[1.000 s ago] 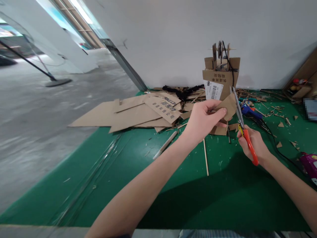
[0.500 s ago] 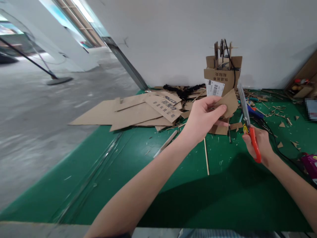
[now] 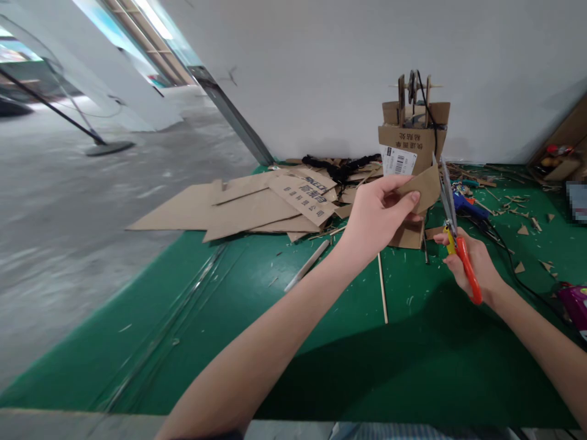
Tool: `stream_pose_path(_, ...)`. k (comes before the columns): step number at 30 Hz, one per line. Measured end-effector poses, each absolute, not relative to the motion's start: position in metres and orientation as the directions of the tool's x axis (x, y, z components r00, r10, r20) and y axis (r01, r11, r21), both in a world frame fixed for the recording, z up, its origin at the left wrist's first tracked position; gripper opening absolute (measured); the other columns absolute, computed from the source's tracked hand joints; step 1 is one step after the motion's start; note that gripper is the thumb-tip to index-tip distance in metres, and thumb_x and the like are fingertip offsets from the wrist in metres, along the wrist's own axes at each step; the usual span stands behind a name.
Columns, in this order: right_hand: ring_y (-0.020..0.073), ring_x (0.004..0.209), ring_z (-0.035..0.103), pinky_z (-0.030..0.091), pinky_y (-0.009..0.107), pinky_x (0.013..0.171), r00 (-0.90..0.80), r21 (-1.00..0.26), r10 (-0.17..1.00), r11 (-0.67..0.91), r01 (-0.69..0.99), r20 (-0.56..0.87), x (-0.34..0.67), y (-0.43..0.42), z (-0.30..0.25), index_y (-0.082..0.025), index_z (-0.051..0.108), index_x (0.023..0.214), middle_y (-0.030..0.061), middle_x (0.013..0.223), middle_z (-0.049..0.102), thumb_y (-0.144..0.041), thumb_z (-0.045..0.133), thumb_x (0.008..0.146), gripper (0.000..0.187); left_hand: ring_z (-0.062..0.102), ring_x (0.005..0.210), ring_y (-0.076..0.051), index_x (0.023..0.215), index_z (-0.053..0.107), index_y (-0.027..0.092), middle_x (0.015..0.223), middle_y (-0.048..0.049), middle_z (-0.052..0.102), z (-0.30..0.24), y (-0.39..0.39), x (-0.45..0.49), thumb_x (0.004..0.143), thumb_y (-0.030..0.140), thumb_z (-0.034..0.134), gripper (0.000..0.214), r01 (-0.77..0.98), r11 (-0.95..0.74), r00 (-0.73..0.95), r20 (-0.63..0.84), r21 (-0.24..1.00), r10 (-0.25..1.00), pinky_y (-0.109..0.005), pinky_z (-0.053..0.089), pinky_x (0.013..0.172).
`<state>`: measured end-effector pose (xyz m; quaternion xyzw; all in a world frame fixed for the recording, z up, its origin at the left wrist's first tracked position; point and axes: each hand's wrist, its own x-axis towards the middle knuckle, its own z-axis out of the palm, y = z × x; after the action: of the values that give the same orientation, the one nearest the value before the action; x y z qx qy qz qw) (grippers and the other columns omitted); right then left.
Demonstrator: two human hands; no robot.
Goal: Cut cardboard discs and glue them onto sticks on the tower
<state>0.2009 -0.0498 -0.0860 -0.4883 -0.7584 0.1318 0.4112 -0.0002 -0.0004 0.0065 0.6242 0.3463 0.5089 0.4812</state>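
My left hand (image 3: 383, 208) pinches a small piece of brown cardboard (image 3: 425, 188) between thumb and fingers, above the green table. Wrapped round the handles of a pair of scissors (image 3: 466, 269) is my right hand (image 3: 477, 263); one handle is orange-red, and some yellow shows near the pivot. The blades point upward, slightly parted, right at the cardboard's right edge. Whether they touch it I cannot tell. Behind my left hand stands a cardboard box (image 3: 413, 135) with a shipping label and a wheel on an axle at its top.
Flat cardboard sheets (image 3: 257, 211) lie at the back left. A wooden stick (image 3: 382, 290) and a whitish rod (image 3: 307, 266) rest on the green table (image 3: 220, 342). A blue glue gun (image 3: 470, 206) with a black cable sits among scraps at right. A purple object (image 3: 573, 305) is at the right edge.
The scissors have moved slightly left to the cardboard's edge, and their blades have parted. My left hand has barely moved; the cardboard is tilted a little differently.
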Motion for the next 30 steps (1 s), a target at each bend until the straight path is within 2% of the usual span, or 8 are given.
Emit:
stream_pose_path(5,0.0236,0.071,0.072,0.057,0.035,0.061,-0.172,-0.633,0.858,0.479,0.607,0.484,0.2013,-0.0484,-0.0902,-0.017,0.060,0.105,0.0137,0.100,0.070,-0.067,0.039,0.096,0.055,0.069,0.071,-0.014,0.100,0.078,0.017,0.086,-0.0037,0.076,0.0054,-0.0003,0.0002,0.084,0.020,0.066,0.020,-0.052,-0.278,0.283,0.281,0.959,0.917,-0.027,0.063,0.066)
stream_pose_path(9,0.0268,0.080,0.073,0.058,0.038,0.066,-0.170,-0.610,0.843,0.493,0.620,0.510,0.2017,-0.0474,-0.0924,-0.019,0.059,0.101,0.0146,0.100,0.072,-0.066,0.039,0.096,0.052,0.069,0.070,-0.015,0.102,0.078,0.018,0.087,-0.0034,0.075,0.0060,-0.0005,-0.0002,0.085,0.020,0.065,0.022,-0.052,-0.286,0.281,0.289,0.957,0.915,-0.028,0.063,0.067)
stream_pose_path(13,0.0240,0.075,0.071,0.055,0.034,0.061,-0.173,-0.604,0.840,0.498,0.622,0.515,0.1998,-0.0488,-0.0884,-0.019,0.058,0.096,0.0131,0.095,0.071,-0.065,0.038,0.097,0.050,0.070,0.069,-0.015,0.102,0.079,0.019,0.086,-0.0030,0.075,0.0063,0.0000,-0.0019,0.085,0.020,0.065,0.022,-0.038,-0.291,0.311,0.288,0.956,0.906,-0.030,0.063,0.069)
stream_pose_path(18,0.0155,0.053,0.055,0.044,0.030,0.051,-0.156,-0.595,0.851,0.471,0.651,0.502,0.1977,-0.0505,-0.0852,-0.021,0.051,0.079,0.0034,0.071,0.058,-0.064,0.034,0.099,0.050,0.069,0.070,-0.014,0.102,0.078,0.018,0.084,-0.0029,0.074,0.0039,0.0009,-0.0016,0.085,0.020,0.065,0.021,-0.061,-0.270,0.321,0.275,0.961,0.906,-0.028,0.062,0.068)
stream_pose_path(23,0.0142,0.047,0.046,0.038,0.030,0.048,-0.132,-0.529,0.825,0.466,0.710,0.549,0.2014,-0.0503,-0.0882,-0.024,0.043,0.069,0.0009,0.063,0.050,-0.066,0.033,0.099,0.052,0.069,0.071,-0.014,0.099,0.077,0.017,0.087,-0.0035,0.075,0.0029,-0.0006,0.0005,0.084,0.021,0.066,0.018,-0.097,-0.242,0.311,0.261,0.965,0.914,-0.028,0.063,0.069)
stream_pose_path(27,0.0151,0.044,0.047,0.038,0.030,0.046,-0.094,-0.504,0.822,0.430,0.749,0.561,0.2037,-0.0499,-0.0883,-0.024,0.044,0.065,0.0012,0.056,0.050,-0.066,0.036,0.098,0.054,0.069,0.073,-0.014,0.100,0.070,0.018,0.090,-0.0032,0.073,0.0054,-0.0029,0.0023,0.084,0.020,0.068,0.016,-0.147,-0.240,0.272,0.273,0.960,0.923,-0.028,0.064,0.069)
stream_pose_path(30,0.0178,0.050,0.058,0.046,0.031,0.050,-0.096,-0.540,0.842,0.423,0.728,0.530,0.2030,-0.0490,-0.0879,-0.023,0.053,0.069,0.0041,0.061,0.059,-0.065,0.037,0.098,0.054,0.068,0.074,-0.013,0.094,0.062,0.019,0.086,-0.0009,0.068,0.0075,-0.0030,0.0024,0.082,0.021,0.072,0.016,-0.190,-0.216,0.233,0.257,0.958,0.938,-0.029,0.065,0.069)
